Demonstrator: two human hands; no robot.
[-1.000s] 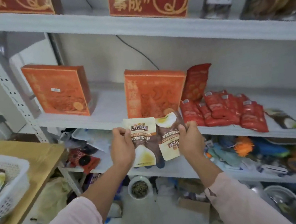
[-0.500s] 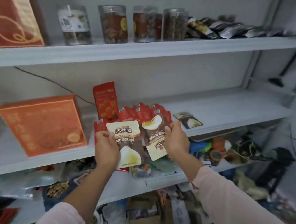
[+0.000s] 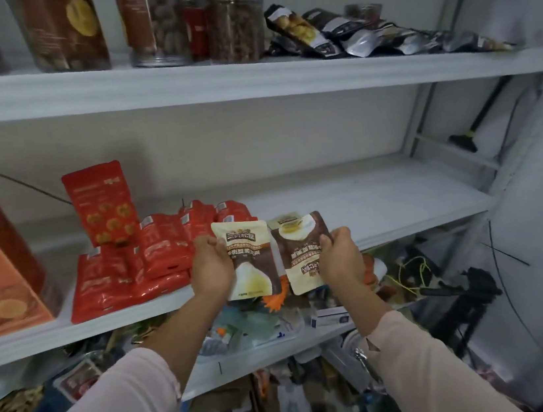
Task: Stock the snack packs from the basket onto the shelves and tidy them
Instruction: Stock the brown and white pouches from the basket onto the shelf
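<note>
Snack packs (image 3: 251, 260), one clamped in the left hand (image 3: 211, 270) and one in the right hand (image 3: 341, 259), have been brought just right of the red packs (image 3: 140, 268), at the edge of the middle shelf (image 3: 383, 198); placement is judged next.

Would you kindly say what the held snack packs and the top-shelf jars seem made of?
Snack packs: likely matte printed plastic film; they bend softly. Jars: probably clear plastic, maybe glass; contents show through glossy walls.
</note>
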